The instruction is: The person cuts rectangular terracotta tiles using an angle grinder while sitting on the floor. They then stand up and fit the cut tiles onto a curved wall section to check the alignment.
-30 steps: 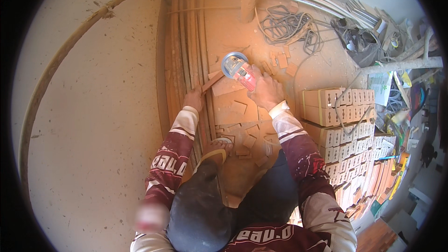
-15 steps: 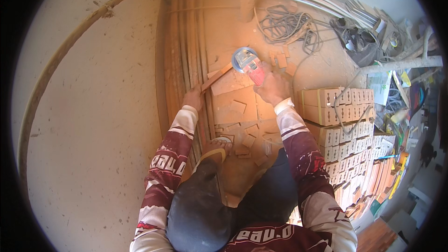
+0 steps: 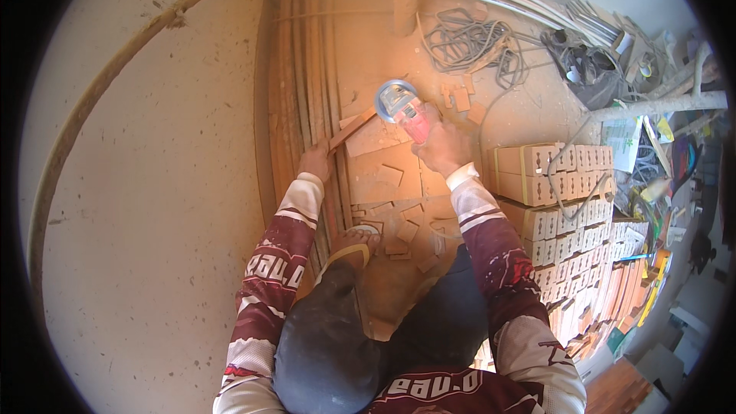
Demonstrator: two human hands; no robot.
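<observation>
My right hand (image 3: 445, 143) is wrapped round a red angle grinder (image 3: 412, 116), whose round blue-grey disc (image 3: 392, 100) points forward and left. The disc meets or nearly meets the far end of a narrow reddish-brown tile strip (image 3: 354, 129); the exact contact is blurred. With my left hand (image 3: 315, 161) I grip the near end of that strip, beside the long wooden poles. Beneath the strip lies a larger flat tile (image 3: 376, 138) on the dusty floor. Several cut tile pieces (image 3: 396, 236) are scattered by my sandalled foot (image 3: 357, 241).
Long wooden poles (image 3: 310, 69) lie along the left wall (image 3: 153, 169). A tangled cable (image 3: 483, 42) rests at the back, near an upright post (image 3: 408, 0). Stacked tile boxes (image 3: 514, 165) stand to my right, with black plastic bags (image 3: 586, 69) and clutter beyond.
The grinder and my right hand have shifted slightly left, carrying the disc farther over the strip's far end. My left hand has hardly moved.
</observation>
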